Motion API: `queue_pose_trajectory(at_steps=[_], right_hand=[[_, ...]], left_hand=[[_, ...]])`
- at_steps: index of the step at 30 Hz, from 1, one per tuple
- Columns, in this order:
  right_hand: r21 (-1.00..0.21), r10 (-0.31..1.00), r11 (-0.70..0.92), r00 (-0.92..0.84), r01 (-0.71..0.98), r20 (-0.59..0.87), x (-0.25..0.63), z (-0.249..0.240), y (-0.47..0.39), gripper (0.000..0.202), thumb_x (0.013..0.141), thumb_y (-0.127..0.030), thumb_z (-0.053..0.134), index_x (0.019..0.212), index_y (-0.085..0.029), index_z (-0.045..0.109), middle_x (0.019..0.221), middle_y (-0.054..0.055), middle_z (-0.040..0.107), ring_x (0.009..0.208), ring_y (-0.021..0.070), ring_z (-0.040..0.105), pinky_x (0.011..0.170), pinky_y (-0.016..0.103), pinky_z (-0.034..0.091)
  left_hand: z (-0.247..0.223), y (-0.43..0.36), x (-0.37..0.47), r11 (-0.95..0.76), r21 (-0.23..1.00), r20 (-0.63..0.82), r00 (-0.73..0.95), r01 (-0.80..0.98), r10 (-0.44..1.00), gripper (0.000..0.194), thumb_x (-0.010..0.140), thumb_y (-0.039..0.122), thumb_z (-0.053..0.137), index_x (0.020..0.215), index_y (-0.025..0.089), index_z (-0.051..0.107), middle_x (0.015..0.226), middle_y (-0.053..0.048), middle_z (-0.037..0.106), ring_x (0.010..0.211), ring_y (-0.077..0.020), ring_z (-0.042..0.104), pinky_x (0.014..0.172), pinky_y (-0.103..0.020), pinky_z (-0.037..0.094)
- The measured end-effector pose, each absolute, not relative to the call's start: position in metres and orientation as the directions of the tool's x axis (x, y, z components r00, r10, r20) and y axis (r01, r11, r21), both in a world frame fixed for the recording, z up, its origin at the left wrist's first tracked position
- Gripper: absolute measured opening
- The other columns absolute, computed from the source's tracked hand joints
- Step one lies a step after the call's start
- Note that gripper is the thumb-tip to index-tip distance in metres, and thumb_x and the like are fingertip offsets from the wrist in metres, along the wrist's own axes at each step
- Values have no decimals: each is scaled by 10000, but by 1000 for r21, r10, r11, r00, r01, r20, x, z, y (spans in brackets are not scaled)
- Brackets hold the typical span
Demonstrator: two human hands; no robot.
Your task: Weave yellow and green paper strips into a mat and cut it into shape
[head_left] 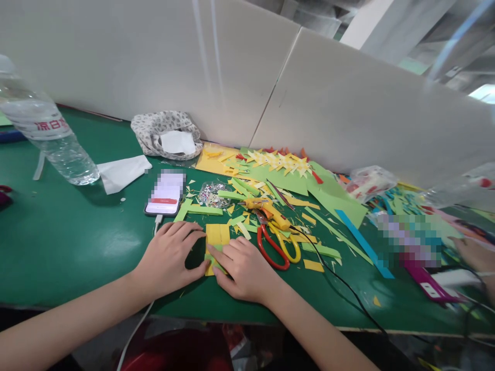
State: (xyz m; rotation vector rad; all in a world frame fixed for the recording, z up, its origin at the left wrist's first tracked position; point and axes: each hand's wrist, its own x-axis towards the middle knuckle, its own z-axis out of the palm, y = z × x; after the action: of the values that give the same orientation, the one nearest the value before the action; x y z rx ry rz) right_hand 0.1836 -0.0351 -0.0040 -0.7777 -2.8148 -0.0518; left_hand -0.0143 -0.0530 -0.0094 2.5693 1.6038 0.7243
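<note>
A small piece of yellow paper (217, 234) lies flat on the green table, with a light green strip across its lower part. My left hand (172, 255) holds its left edge, thumb low and fingertips higher up. From the right, my right hand (245, 268) presses on the paper with its index finger, the other fingers curled; the thumb is by the lower edge. Part of the paper is hidden under the right hand. Close by on the right are scissors (274, 250) with red and yellow handles and a yellow glue gun (268, 210).
A phone (164, 193) on a cable lies behind my left hand. Further left stands a water bottle (50, 129). Green and yellow paper scraps (243, 190) spread behind the glue gun, whose black cord (340, 281) runs right. Another person's hand (474, 255) is at far right.
</note>
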Motion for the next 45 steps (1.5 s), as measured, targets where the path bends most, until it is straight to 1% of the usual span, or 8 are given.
queue_pose_trajectory(at_steps=[8,16,21,25,29,34,41,45], right_hand=[[-38,498,862,-829,506,254,183,-4,-35,379,890,-273,394,1186,-97,553,747,71,591,707,183,481,665,335,347],[-27,503,857,-825,514,258,184,-6,-35,388,883,-287,400,1166,-77,563,750,74,597,710,190,488,672,345,366],[-13,530,831,-785,556,322,184,-8,-37,380,874,-329,422,1115,-96,601,712,66,595,668,181,485,638,336,354],[-5,544,811,-751,585,375,185,-8,-38,346,861,-331,442,1035,-102,633,687,66,595,663,186,489,627,341,364],[-70,596,770,-676,634,434,190,-6,-35,265,850,-266,460,982,-115,633,813,96,632,774,209,537,696,356,418],[-203,622,771,-644,603,445,198,-8,-27,282,846,-208,477,1107,-156,568,1062,86,644,1008,211,547,902,384,423],[-245,643,762,-654,600,397,196,-10,-27,341,837,-221,502,1172,-157,516,1048,85,653,1009,202,567,903,375,446],[-249,644,760,-643,601,414,196,-8,-28,356,840,-245,493,1188,-165,504,1072,100,640,1018,222,560,903,409,449]], left_hand=[[-9,-53,-15,-481,256,372,374,838,850,344,776,390,528,1063,210,591,1087,-65,627,1012,-249,539,856,-403,389],[-8,-53,-16,-525,222,366,429,821,826,294,810,384,497,1036,277,654,1115,-49,624,1017,-268,542,847,-435,401],[-9,-54,-17,-538,199,379,442,819,813,315,804,398,509,1053,267,651,1133,-57,618,1017,-277,541,853,-453,402],[-8,-54,-16,-584,172,399,486,794,778,256,815,335,505,1007,283,666,1139,-40,615,1000,-262,544,848,-441,408],[-6,-54,-15,-603,165,417,499,780,759,222,817,312,509,953,279,681,1071,-29,648,968,-256,553,853,-447,408],[-7,-55,-15,-614,179,428,501,769,752,226,815,270,502,970,245,665,1060,-50,655,955,-256,569,843,-443,431],[-12,-53,-16,-775,223,368,685,592,629,337,851,126,421,1144,196,571,1178,-59,628,1099,-202,555,955,-364,441],[-15,-54,-19,-784,251,356,698,568,621,353,852,123,402,1159,184,566,1186,-73,629,1089,-207,576,914,-361,485]])
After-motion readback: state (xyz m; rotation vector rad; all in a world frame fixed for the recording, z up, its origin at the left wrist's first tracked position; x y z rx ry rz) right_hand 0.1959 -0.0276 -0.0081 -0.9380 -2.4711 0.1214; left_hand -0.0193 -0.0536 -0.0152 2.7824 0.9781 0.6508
